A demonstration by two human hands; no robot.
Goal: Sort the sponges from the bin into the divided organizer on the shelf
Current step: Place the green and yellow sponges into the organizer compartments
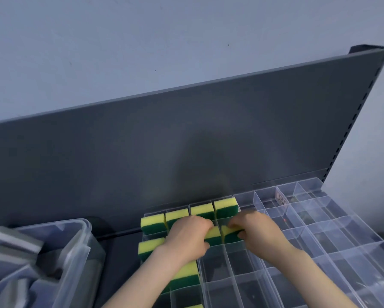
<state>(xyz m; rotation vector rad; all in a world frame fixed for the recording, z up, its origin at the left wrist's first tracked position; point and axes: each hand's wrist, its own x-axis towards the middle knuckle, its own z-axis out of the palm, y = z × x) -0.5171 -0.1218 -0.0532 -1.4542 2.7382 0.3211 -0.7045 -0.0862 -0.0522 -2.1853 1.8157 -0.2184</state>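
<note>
Standing behind everything, a dark grey shelf back panel [164,141] is seen against a pale wall [119,41]. A clear divided organizer [320,241] is spread across the shelf at right, most of its compartments bare. A clear plastic bin [75,252] is placed at lower left, well apart from the hands, and grey sponges [13,245] are piled in it. Yellow-and-green sponges are set on edge in the organizer's left columns: four in the back row [202,210], one [149,246] in the second row, one [184,275] nearer, each with its yellow face up and its green scouring face toward the camera. Two more yellow-and-green sponges are held in the second row. The left hand [186,236] is closed around one sponge [213,235], its long axis running left-right, the sponge projecting past the fingertips to the right. The right hand [257,232] is pinched on the other sponge [230,233], which projects leftward from the fingers, just beside the first.
</note>
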